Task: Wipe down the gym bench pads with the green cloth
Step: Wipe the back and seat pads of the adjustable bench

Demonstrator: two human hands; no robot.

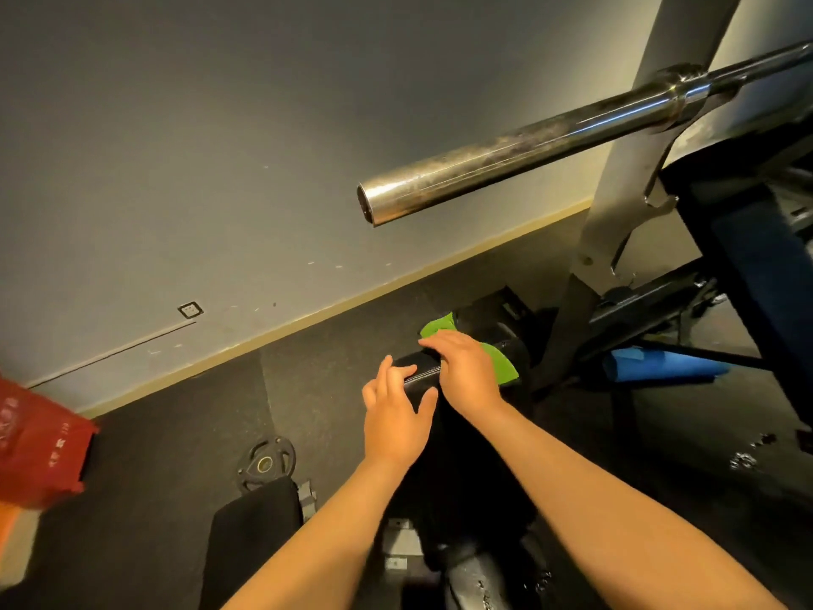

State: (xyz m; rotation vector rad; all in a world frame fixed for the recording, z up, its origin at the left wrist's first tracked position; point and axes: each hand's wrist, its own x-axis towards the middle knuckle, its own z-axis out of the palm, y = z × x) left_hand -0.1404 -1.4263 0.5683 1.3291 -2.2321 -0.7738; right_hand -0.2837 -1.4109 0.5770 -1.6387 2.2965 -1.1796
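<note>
Nearest, the left hand (396, 416) is spread wide and holds nothing, its fingertips touching the near end of the black roller pad (421, 377). Just past it the right hand (466, 376) lies flat, fingers straight, pressing the green cloth (501, 365) onto the pad's top. The pad's long axis runs from the left hand away to the right, so the next stroke probably follows that line, led by the right hand

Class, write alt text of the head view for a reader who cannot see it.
A person's right hand presses a green cloth onto a black roller pad; the left hand touches the pad beside it. A steel barbell juts overhead.
</note>
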